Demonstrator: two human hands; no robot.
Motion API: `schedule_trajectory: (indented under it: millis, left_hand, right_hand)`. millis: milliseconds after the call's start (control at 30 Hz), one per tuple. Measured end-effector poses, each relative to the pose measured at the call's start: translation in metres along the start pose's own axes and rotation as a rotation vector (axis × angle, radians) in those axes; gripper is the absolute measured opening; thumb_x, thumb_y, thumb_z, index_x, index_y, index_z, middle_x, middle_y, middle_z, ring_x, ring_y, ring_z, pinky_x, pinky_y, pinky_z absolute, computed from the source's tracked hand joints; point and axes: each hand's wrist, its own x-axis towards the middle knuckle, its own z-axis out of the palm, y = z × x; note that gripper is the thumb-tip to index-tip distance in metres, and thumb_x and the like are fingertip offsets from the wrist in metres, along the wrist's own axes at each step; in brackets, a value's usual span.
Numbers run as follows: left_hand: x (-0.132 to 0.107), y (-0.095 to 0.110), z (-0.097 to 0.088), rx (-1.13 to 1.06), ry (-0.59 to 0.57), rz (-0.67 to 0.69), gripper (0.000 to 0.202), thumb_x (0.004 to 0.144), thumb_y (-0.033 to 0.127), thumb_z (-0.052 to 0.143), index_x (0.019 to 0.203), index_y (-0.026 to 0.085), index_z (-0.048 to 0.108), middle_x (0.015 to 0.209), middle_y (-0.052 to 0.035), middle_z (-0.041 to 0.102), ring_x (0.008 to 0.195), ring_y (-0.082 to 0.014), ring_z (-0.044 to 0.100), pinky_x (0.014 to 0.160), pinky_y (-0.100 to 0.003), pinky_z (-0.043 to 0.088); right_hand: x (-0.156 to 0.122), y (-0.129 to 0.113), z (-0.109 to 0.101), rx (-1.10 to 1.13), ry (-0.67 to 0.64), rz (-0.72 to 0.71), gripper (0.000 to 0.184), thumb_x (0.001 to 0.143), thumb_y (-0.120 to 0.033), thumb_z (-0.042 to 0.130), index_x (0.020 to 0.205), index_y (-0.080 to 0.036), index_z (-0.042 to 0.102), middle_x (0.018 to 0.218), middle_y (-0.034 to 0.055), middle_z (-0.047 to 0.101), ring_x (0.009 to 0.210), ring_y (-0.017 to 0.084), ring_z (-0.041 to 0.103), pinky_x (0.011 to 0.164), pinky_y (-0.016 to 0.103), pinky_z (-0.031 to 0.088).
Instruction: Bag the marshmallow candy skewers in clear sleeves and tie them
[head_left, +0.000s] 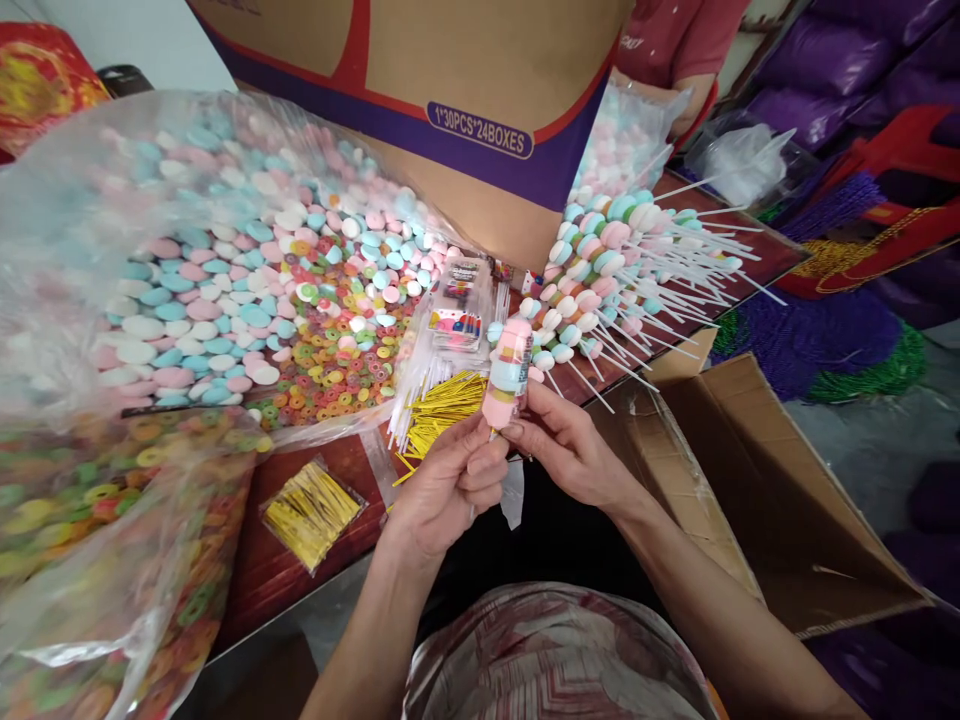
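Upright between my hands is a candy skewer [509,375] of pink, blue and ring-shaped sweets in a clear printed wrapper. My left hand [457,478] is closed around its lower end, thumb near the bottom of the wrapper. My right hand [566,440] pinches at the same neck, where a bit of yellow tie seems to show. Just behind my left hand lies a loose heap of yellow twist ties [442,405]. Beyond the skewer sits a stack of printed clear bags [457,310]. Finished-looking candy skewers [600,260] with white sticks are piled to the right.
Marshmallows [202,300] and gummy rings [337,365] spill from a large clear bag at left. Nearer stands a bag of gummy rings [67,560]. A packet of twist ties [313,512] lies on the table. A big carton [480,60] stands behind; an open box [780,500] is at right. Another person [675,50] is beyond.
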Motion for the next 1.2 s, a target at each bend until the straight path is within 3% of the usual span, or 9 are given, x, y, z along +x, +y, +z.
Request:
schedule_trajectory:
  millis: [200, 300, 367, 467, 567, 667, 833, 1000, 1200]
  left_hand:
    - [0.011, -0.016, 0.007, 0.415, 0.262, 0.543, 0.02, 0.083, 0.037, 0.072, 0.09, 0.019, 0.067, 0.06, 0.0031, 0.054, 0.05, -0.0072, 0.042, 0.047, -0.017, 0.034]
    - [0.014, -0.022, 0.003, 0.573, 0.308, 0.639, 0.02, 0.08, 0.035, 0.075, 0.093, 0.019, 0.074, 0.079, -0.0027, 0.067, 0.073, -0.0144, 0.061, 0.066, -0.022, 0.048]
    - [0.016, -0.022, 0.0, 0.56, 0.311, 0.625, 0.021, 0.077, 0.033, 0.077, 0.09, 0.018, 0.074, 0.084, -0.0039, 0.069, 0.078, -0.0155, 0.063, 0.07, -0.023, 0.05]
    - [0.019, -0.017, -0.004, 0.359, 0.303, 0.5, 0.021, 0.074, 0.033, 0.08, 0.081, 0.014, 0.071, 0.067, 0.0003, 0.062, 0.053, -0.0053, 0.049, 0.049, -0.015, 0.04]
    - [0.021, -0.009, -0.005, 0.114, 0.275, 0.276, 0.026, 0.067, 0.028, 0.085, 0.073, 0.012, 0.065, 0.055, 0.0063, 0.05, 0.039, 0.0014, 0.023, 0.037, -0.012, 0.018]
    - [0.021, -0.003, -0.005, -0.016, 0.253, 0.169, 0.031, 0.06, 0.022, 0.088, 0.073, 0.011, 0.062, 0.053, 0.0081, 0.047, 0.038, 0.002, 0.022, 0.036, -0.011, 0.017]
    - [0.016, -0.007, 0.0, -0.055, 0.19, 0.134, 0.025, 0.068, 0.021, 0.084, 0.075, 0.012, 0.061, 0.057, 0.0069, 0.05, 0.038, 0.0026, 0.023, 0.037, -0.01, 0.019]
    - [0.021, -0.009, 0.011, -0.025, 0.128, 0.202, 0.017, 0.082, 0.032, 0.074, 0.088, 0.017, 0.068, 0.07, 0.003, 0.06, 0.052, -0.0037, 0.049, 0.052, -0.015, 0.043]
    - [0.015, -0.004, 0.019, 0.199, 0.075, 0.448, 0.047, 0.092, 0.06, 0.048, 0.08, 0.02, 0.072, 0.083, -0.0053, 0.068, 0.094, -0.0211, 0.063, 0.088, -0.034, 0.051]
  right_hand:
    - [0.004, 0.005, 0.015, -0.172, 0.182, -0.001, 0.011, 0.093, -0.024, 0.047, 0.084, -0.024, 0.04, 0.077, -0.0008, 0.046, 0.067, 0.014, 0.045, 0.059, 0.027, 0.042]
    - [0.007, 0.008, 0.018, -0.009, 0.158, 0.13, 0.002, 0.09, -0.023, 0.045, 0.092, -0.023, 0.046, 0.076, -0.0031, 0.049, 0.055, 0.011, 0.048, 0.049, 0.024, 0.042]
    - [0.008, 0.009, 0.017, 0.121, 0.135, 0.23, 0.004, 0.088, -0.024, 0.047, 0.09, -0.023, 0.049, 0.073, -0.005, 0.05, 0.044, 0.008, 0.044, 0.04, 0.023, 0.036]
    - [0.007, 0.01, 0.015, 0.102, 0.141, 0.235, 0.014, 0.091, -0.029, 0.05, 0.079, -0.021, 0.05, 0.069, -0.0051, 0.051, 0.041, 0.007, 0.041, 0.037, 0.023, 0.034]
    - [0.002, 0.013, 0.013, -0.237, 0.239, -0.051, 0.016, 0.096, -0.023, 0.048, 0.088, -0.019, 0.06, 0.08, 0.0023, 0.065, 0.066, 0.013, 0.06, 0.061, 0.026, 0.051]
    - [-0.002, 0.017, 0.01, -0.593, 0.287, -0.419, 0.025, 0.096, -0.011, 0.045, 0.108, -0.017, 0.066, 0.103, 0.0116, 0.071, 0.097, 0.02, 0.066, 0.083, 0.033, 0.053]
    - [0.002, 0.021, 0.007, -0.837, 0.337, -0.657, 0.021, 0.093, -0.008, 0.052, 0.102, -0.019, 0.067, 0.094, 0.01, 0.073, 0.086, 0.02, 0.066, 0.076, 0.034, 0.05]
    - [0.009, 0.016, 0.018, -0.689, 0.487, -0.45, 0.014, 0.094, -0.013, 0.047, 0.085, -0.019, 0.056, 0.078, 0.0062, 0.061, 0.075, 0.019, 0.055, 0.07, 0.034, 0.045]
    - [0.005, -0.003, 0.014, -0.185, 0.45, -0.077, 0.017, 0.095, -0.026, 0.051, 0.08, -0.02, 0.052, 0.073, -0.0014, 0.052, 0.065, 0.012, 0.049, 0.06, 0.024, 0.043]
